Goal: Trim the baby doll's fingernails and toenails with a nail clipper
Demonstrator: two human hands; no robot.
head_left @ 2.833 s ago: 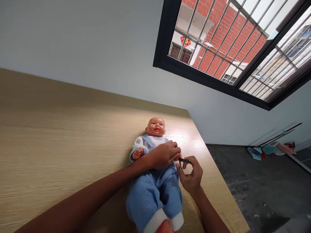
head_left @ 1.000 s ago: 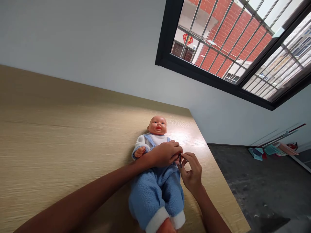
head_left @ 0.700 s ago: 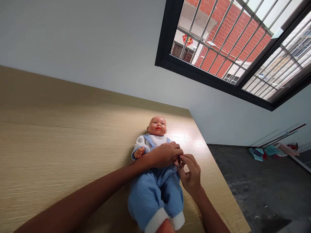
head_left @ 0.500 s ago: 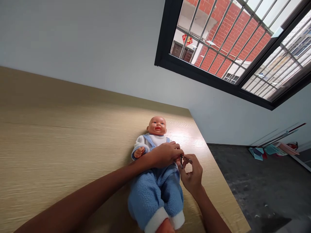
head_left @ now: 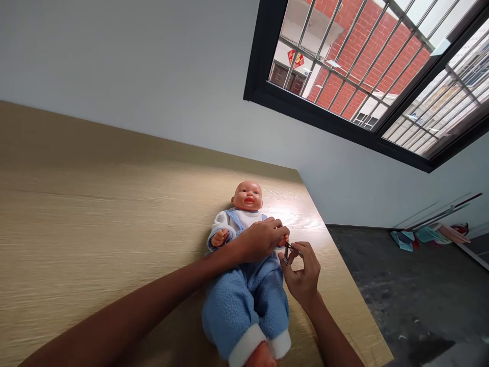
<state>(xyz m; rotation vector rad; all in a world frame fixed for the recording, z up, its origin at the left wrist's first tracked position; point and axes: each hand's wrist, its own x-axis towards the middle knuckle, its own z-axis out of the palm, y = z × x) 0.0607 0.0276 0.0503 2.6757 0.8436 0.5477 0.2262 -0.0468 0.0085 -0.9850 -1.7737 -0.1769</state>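
Observation:
A baby doll (head_left: 247,306) in blue fleece overalls and a white top lies on its back on the wooden table (head_left: 114,219), head away from me. My left hand (head_left: 263,238) reaches across its chest and is closed round the doll's hand (head_left: 283,240) on the right side of the view. Between the thumb and fingers of my right hand (head_left: 303,270) is a small metal nail clipper (head_left: 289,251), its lever raised. The clipper's tip is at the doll's fingers; whether it touches them I cannot tell.
The table's right edge (head_left: 344,270) runs close beside my right forearm, with dark floor (head_left: 401,285) beyond. A pale wall (head_left: 153,66) with a barred window (head_left: 344,66) stands behind the table. Dustpans (head_left: 430,234) and a broom handle (head_left: 446,211) lean in the far right corner.
My left fingers have shifted slightly, so more of the doll's hand shows. The clipper has moved a little within my right hand, its tip more visible. The doll lies in the same place.

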